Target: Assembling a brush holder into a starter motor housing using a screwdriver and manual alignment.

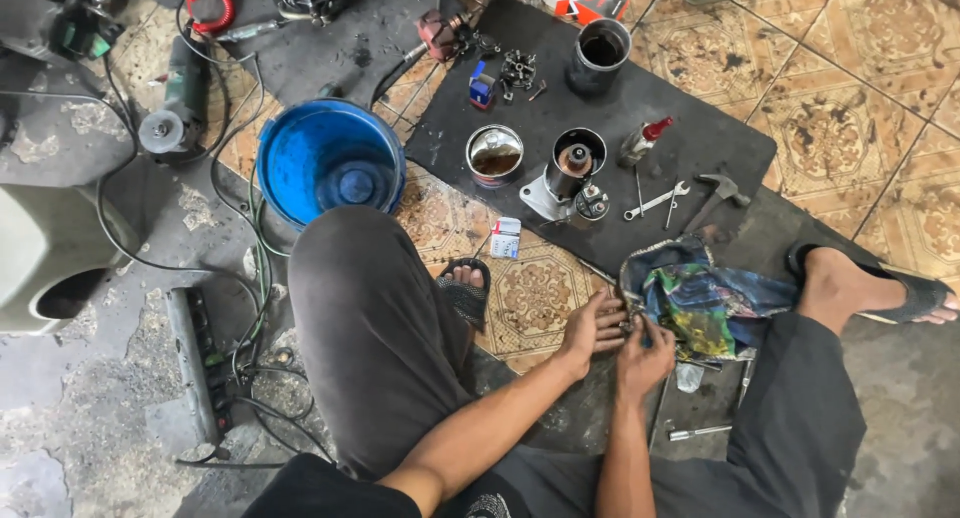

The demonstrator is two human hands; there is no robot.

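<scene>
Rag (712,300) – soft multicolour cloth, matt

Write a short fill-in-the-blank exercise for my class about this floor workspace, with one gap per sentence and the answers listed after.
1. Both hands, the left hand and the right hand, work at the edge of a crumpled, multicoloured ____.
2. The bucket beside the person's knee is coloured ____.
3. The hammer lies on a dark ____ spread over the tiled floor.
4. The spanner lies just to the ____ of the hammer.

Answers: cloth; blue; mat; left

Even, soft daylight (faint shadows), sharp centre, wide-angle bending at edges.
</scene>
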